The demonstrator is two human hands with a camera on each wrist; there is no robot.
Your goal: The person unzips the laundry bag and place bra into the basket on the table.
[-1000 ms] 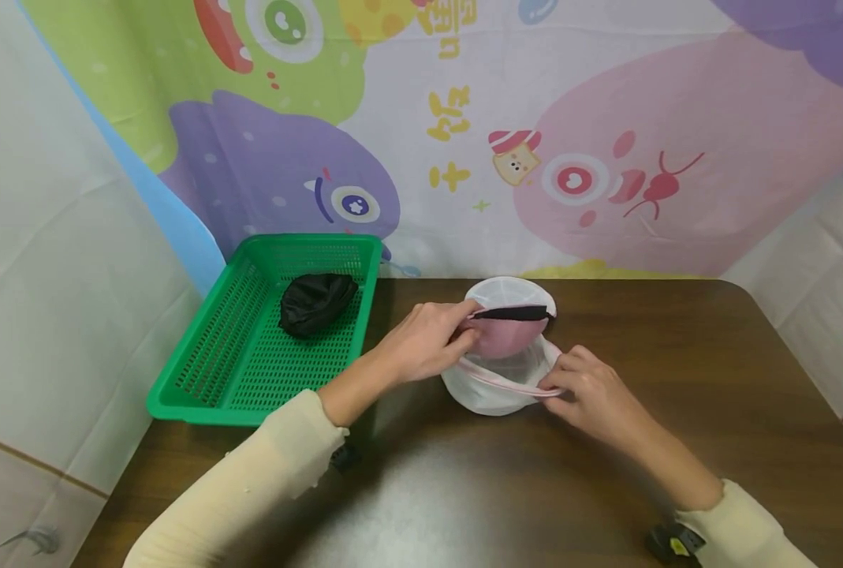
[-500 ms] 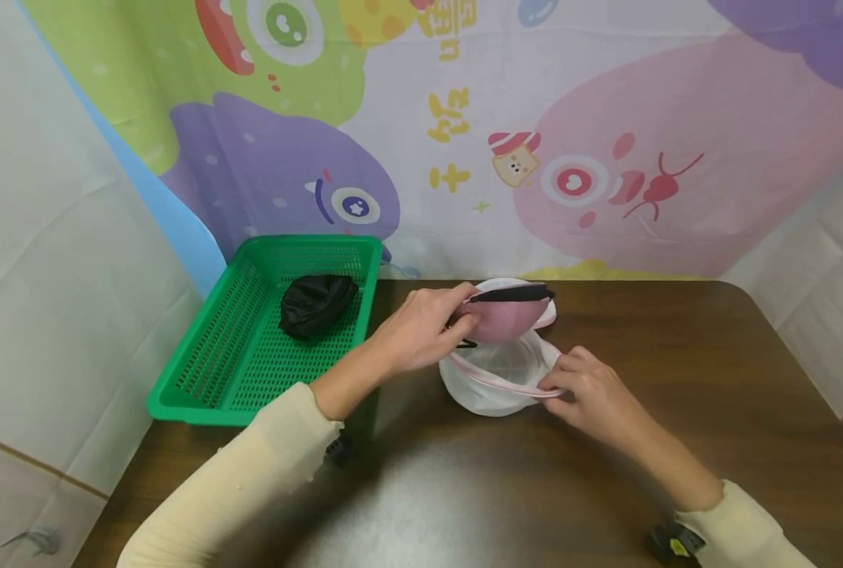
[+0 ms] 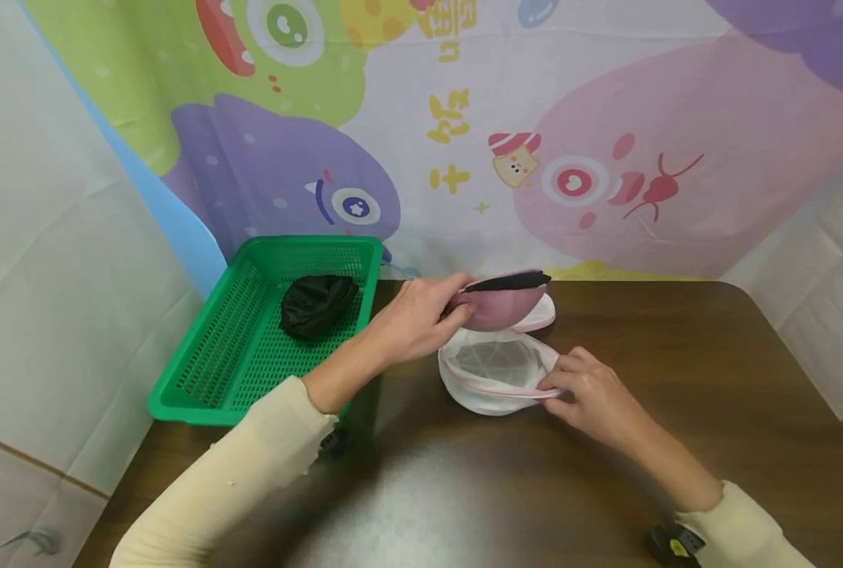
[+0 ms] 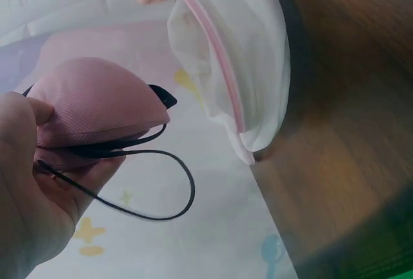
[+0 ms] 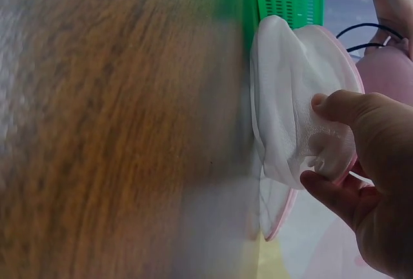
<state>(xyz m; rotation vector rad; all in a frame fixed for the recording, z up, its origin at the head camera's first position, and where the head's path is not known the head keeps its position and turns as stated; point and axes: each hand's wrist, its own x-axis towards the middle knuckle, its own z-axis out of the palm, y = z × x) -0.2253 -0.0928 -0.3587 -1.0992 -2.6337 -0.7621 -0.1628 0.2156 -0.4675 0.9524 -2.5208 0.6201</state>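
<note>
In the head view my left hand point(image 3: 424, 319) pinches a folded pink bra point(image 3: 501, 309) with black edging, held above the mouth of a white mesh laundry bag point(image 3: 488, 398). In the left wrist view, a thin black strap point(image 4: 191, 188) loops below the rounded pink cup. My right hand point(image 3: 591, 390) grips the bag's pink-trimmed rim at its right side. The bag stands unzipped, with its lid point(image 3: 540, 314) folded back behind it, partly hidden by the bra. In the right wrist view, my thumb and fingers pinch the mesh wall point(image 5: 293, 98).
To the left stands a green plastic basket point(image 3: 258, 410) holding a crumpled black cloth item point(image 3: 318, 305). Both rest on a dark brown wooden table point(image 3: 677, 339). A cartoon-printed cloth point(image 3: 421, 229) hangs behind the table's far edge.
My left hand has lifted the bra up out of the bag's mouth, a little back and to the left. The bag's mesh inside now shows. My right hand has stayed at the rim.
</note>
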